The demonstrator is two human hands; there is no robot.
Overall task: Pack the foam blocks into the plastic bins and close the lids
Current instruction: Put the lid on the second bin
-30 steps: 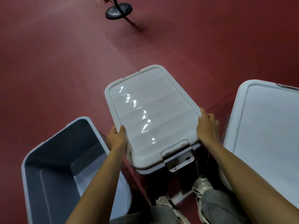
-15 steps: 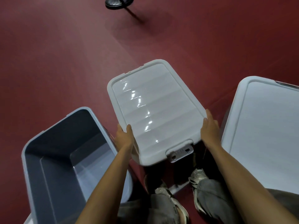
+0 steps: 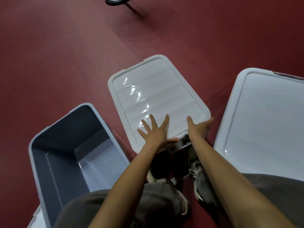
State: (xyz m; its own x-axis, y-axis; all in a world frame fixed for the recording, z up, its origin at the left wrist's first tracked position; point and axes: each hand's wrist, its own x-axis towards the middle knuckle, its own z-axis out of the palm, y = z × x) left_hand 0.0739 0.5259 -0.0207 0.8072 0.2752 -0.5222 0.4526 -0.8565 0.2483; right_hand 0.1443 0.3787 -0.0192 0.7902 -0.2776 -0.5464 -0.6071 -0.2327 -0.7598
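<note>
Left hand (image 3: pixel 154 130) now lies flat on the lid (image 3: pixel 148 89), fingers spread, pressing beside the latch (image 3: pixel 176 146); a second ago it gripped the bin's side. Right hand (image 3: pixel 199 127) has shifted to the lid's near right corner, thumb on top, fingers hooked over the edge.

Reading: shifting the bin is over and closing is in hand. Cannot tell whether the latch is snapped home.

Count:
- Bins: three.
- Open bin (image 3: pixel 65 116): one, at left, nothing seen inside.
- Lidded: two, the middle one under the hands and the right bin (image 3: pixel 263 112).
- Foam blocks: none in view.
- Stand base (image 3: pixel 115 0): one, well apart.
</note>
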